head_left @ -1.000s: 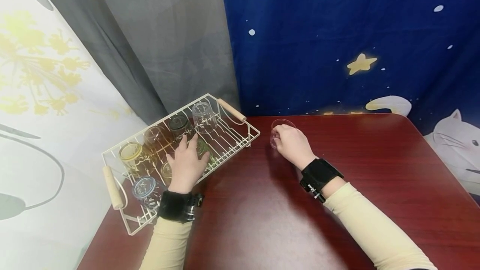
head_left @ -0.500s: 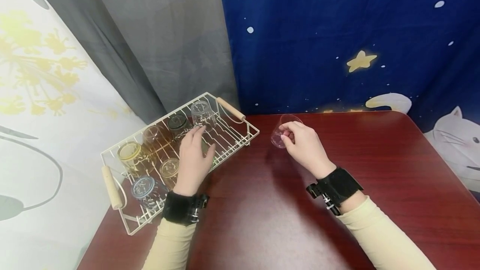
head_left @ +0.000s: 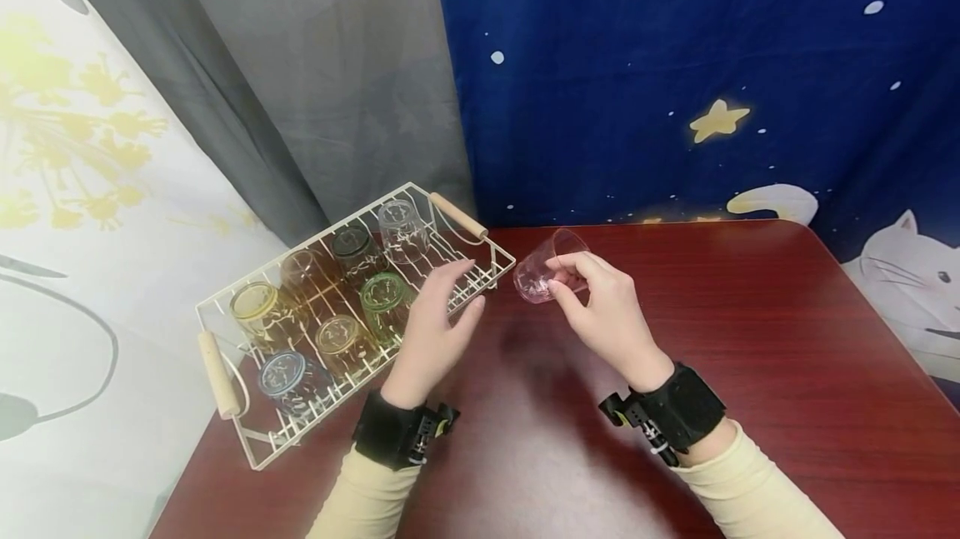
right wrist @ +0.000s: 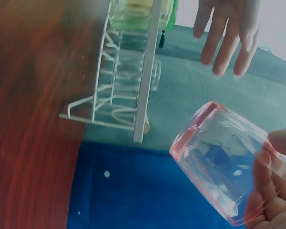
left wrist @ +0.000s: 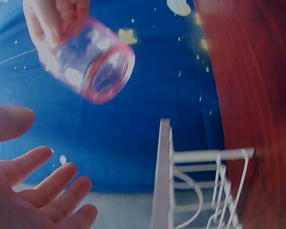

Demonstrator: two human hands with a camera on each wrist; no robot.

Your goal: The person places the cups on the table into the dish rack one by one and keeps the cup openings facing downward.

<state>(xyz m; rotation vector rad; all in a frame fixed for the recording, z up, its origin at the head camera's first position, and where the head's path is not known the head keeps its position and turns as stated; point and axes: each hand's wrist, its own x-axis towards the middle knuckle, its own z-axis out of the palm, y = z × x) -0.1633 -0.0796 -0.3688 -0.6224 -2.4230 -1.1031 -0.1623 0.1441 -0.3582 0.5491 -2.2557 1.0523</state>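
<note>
My right hand (head_left: 603,306) pinches a clear pink glass (head_left: 534,276) near its rim, thumb on one side and fingers on the other. The glass is tilted above the table, its thick base pointing left toward the rack. My left hand (head_left: 437,331) hovers by the rack's right front side, fingers spread and holding nothing. In the left wrist view the pink glass (left wrist: 97,62) hangs apart from the left fingers. The right wrist view shows the glass (right wrist: 224,157) with the left hand (right wrist: 231,33) beyond it.
A white wire rack (head_left: 315,422) with wooden handles stands at the left of the red-brown table (head_left: 750,339). Upside-down glasses sit in it, among them a green glass (head_left: 386,301), a blue one (head_left: 288,381) and a clear one (head_left: 402,231). Curtains hang behind.
My right hand has lifted the pink glass off the table, tilted it and brought it slightly left. The left hand has moved right from over the rack toward the glass.
</note>
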